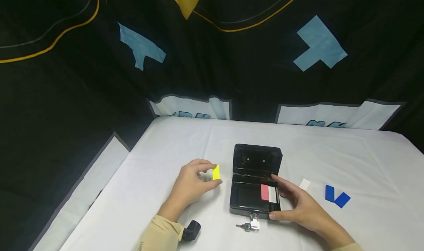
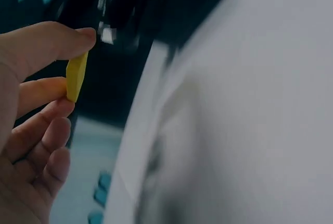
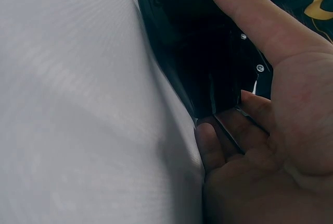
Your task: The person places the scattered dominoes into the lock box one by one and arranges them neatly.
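A small yellow block (image 1: 216, 172) is pinched between the thumb and fingertips of my left hand (image 1: 193, 181), left of the box. In the left wrist view the yellow block (image 2: 76, 77) shows its narrow edge. An open black cash box (image 1: 246, 194) lies on the table, its lid raised at the back. Inside, at the right, a pink block (image 1: 264, 192) and a white block (image 1: 272, 194) stand side by side. My right hand (image 1: 299, 205) grips the box's right side, thumb on the front corner and fingers towards the hinge. Keys (image 1: 246, 226) hang at the front lock.
Right of the box lie two blue blocks (image 1: 329, 193) and a white block (image 1: 304, 184), partly behind my right hand. A black curved object (image 1: 191, 230) sits by my left sleeve. A white cloth covers the table (image 1: 364, 162); a dark curtain (image 1: 232, 70) hangs behind.
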Demonstrator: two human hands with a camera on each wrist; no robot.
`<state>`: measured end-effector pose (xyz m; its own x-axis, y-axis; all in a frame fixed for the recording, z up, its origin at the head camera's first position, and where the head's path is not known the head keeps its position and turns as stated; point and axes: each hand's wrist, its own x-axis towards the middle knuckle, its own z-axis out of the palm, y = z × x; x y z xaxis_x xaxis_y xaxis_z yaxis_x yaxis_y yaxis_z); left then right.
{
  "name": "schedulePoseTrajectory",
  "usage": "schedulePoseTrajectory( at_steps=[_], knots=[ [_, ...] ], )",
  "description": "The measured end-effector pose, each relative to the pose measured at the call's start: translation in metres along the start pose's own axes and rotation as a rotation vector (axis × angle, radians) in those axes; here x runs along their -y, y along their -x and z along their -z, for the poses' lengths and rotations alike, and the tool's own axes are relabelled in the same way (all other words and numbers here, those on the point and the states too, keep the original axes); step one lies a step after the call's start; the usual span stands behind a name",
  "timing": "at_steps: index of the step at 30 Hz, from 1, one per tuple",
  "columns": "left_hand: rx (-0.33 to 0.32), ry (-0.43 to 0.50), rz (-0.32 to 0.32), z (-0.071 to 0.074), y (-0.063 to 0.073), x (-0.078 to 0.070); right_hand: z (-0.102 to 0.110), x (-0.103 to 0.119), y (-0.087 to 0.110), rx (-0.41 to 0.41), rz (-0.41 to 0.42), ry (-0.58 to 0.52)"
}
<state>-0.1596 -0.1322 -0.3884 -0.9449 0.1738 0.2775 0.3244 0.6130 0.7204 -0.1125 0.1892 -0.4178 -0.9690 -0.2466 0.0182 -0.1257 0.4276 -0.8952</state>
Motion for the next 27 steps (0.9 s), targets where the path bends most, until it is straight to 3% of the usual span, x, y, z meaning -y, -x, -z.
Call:
schedulePoseTrajectory(
  at_steps=[4, 12, 14, 20, 23, 27],
  knots=[
    [0.057, -0.004, -0.109, -0.009, 0.001, -0.017, 0.000, -0.001, -0.001, 0.003, 0.014, -0.011],
    [0.188, 0.018, -0.111, -0.031, 0.003, -0.034, -0.001, -0.003, -0.001, 0.000, 0.010, -0.002],
    [0.204, -0.039, -0.125, -0.036, 0.002, -0.038, -0.001, -0.003, -0.002, -0.001, 0.011, 0.000],
    [0.225, -0.345, -0.259, -0.049, 0.001, -0.050, -0.001, -0.003, -0.002, 0.008, 0.004, 0.004],
    [0.239, -0.379, -0.292, -0.056, -0.001, -0.054, 0.000, -0.002, -0.001, 0.013, 0.008, 0.001],
    [0.279, -0.406, -0.290, -0.065, -0.005, -0.062, 0.000, -0.001, -0.001, 0.018, 0.001, -0.001]
  ],
)
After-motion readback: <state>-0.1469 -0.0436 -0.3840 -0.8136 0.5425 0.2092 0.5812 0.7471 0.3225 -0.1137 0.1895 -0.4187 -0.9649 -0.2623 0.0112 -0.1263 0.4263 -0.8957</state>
